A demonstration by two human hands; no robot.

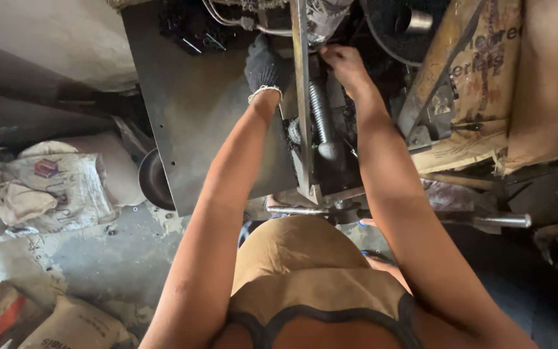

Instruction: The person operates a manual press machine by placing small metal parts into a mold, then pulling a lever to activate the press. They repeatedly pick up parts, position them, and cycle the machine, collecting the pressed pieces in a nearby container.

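Head view, looking straight down: my left hand (265, 68), in a dark knit glove, is near the far edge of the grey metal plate (192, 110), pressed against the upright steel bar (302, 97). I cannot tell how far its fingers are curled, or whether it has hold of anything. My bare right hand (343, 63) is just across the bar, fingers bent down onto dark machine parts; its grip is hidden too. A ribbed metal shaft (321, 119) runs between my forearms, right beside the bar. A steel rod (498, 221) sticks out at the near right. Printed sacks (53, 187) lie on the floor (98, 252) off the plate's left edge, and brown cardboard (492, 77) leans on the right.
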